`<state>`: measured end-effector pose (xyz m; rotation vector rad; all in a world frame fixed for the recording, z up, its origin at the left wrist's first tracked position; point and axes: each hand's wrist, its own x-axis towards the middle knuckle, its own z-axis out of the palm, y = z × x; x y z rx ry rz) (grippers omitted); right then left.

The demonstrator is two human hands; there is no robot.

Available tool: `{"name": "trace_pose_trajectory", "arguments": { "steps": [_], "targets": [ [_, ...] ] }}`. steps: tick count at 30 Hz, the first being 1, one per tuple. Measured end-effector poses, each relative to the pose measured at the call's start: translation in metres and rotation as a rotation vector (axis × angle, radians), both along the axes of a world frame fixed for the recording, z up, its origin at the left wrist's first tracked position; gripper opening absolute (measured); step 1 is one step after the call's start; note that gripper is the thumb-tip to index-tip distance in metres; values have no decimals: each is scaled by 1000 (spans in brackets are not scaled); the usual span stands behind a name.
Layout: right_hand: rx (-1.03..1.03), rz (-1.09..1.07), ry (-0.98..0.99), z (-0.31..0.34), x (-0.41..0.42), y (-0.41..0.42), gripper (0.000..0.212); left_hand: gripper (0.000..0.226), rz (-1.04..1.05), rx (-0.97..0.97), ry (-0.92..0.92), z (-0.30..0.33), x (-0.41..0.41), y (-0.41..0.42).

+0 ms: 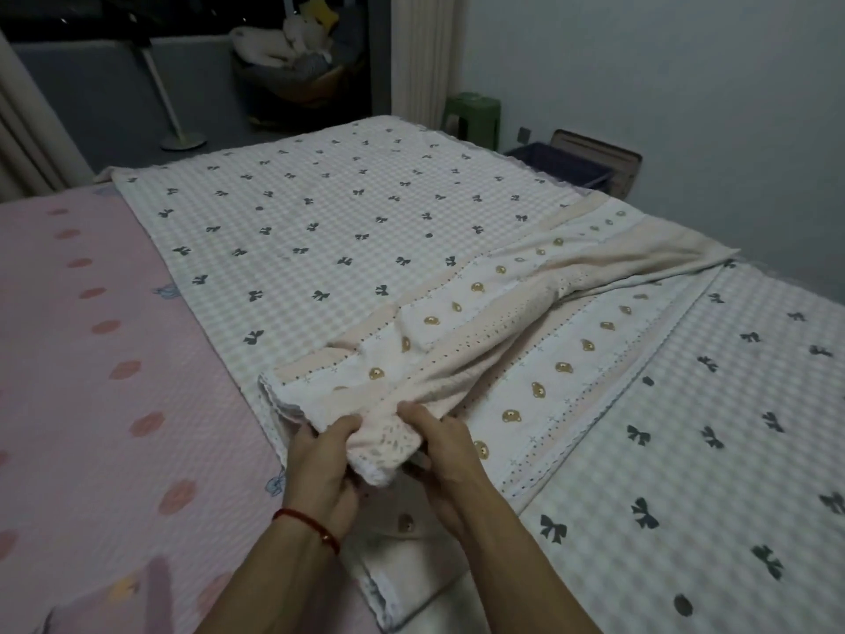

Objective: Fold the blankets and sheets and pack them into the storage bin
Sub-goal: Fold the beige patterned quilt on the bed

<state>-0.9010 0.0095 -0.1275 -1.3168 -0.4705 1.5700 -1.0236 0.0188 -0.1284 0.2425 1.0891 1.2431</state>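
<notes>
A cream blanket with small brown bear prints (539, 359) lies slantwise across the bed, bunched along its middle. Its near corner is gathered into a thick fold. My left hand (322, 459), with a red string bracelet at the wrist, grips that fold from the left. My right hand (441, 455) grips it from the right, fingers curled over the top. Under it a checked sheet with dark bow prints (320, 231) is spread flat over most of the bed. A dark fabric bin (562, 169) stands on the floor past the bed's far right corner.
A pink bedcover with darker pink spots (91, 359) covers the left of the bed. A green stool (473, 119) stands by the far wall. A basket of soft toys (283, 70) and a white floor stand (183, 139) are at the back. A curtain (423, 57) hangs beside the stool.
</notes>
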Motion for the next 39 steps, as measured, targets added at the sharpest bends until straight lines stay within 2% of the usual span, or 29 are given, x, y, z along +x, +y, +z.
{"name": "trace_pose_trajectory", "arguments": {
  "steps": [2, 3, 4, 6, 8, 9, 11, 13, 14, 16, 19, 22, 24, 26, 29, 33, 35, 37, 39],
  "targets": [
    [-82, -68, 355, 4, 5, 5, 43, 34, -6, 1, 35, -7, -3, -8],
    [-124, -125, 409, 7, 4, 10, 47, 35, -21, -18, 66, -13, -4, -13],
    [-160, -194, 360, 8, 5, 14, 49, 35, -54, -39, 94, -18, -4, -19],
    [-194, -350, 48, 14, 10, 19, 48, 35, -95, -34, 195, -24, -7, -23],
    [-37, -438, -384, 28, 17, 14, 42, 36, -84, 66, 361, -25, -10, -25],
    [55, -454, -536, 31, 18, 8, 39, 36, -87, 106, 476, -27, -11, -27],
    [97, -448, -633, 15, 18, -7, 34, 42, -76, 45, 661, -45, -12, -32],
    [-110, -403, -636, -16, 20, -27, 37, 55, -93, -134, 677, -60, -8, -40],
    [-215, -363, -593, -32, 22, -37, 41, 56, -120, -179, 670, -69, -6, -41],
    [-291, -306, -487, -56, 29, -46, 49, 51, -163, -214, 701, -74, -6, -41],
    [-244, -295, -395, -60, 40, -47, 49, 51, -174, -200, 724, -73, -7, -45],
    [-138, -353, -591, -47, 41, -51, 41, 49, -129, -109, 787, -62, -3, -57],
    [-69, -409, -627, -41, 35, -58, 35, 44, -99, -91, 803, -62, -2, -63],
    [-117, -383, -622, -48, 32, -67, 41, 47, -124, -121, 745, -64, -2, -69],
    [-229, -232, -646, -63, 35, -75, 50, 63, -244, -136, 691, -66, -2, -78],
    [-258, -145, -687, -64, 39, -78, 44, 52, -336, -58, 823, -70, -6, -94],
    [-274, -134, -633, -65, 41, -76, 48, 49, -305, -25, 928, -69, -6, -96],
    [-344, -153, -516, -65, 45, -74, 62, 47, -341, -72, 970, -68, -4, -97],
    [-347, -229, -419, -64, 56, -74, 58, 56, -342, -109, 1056, -65, -4, -100]
  ]
}}
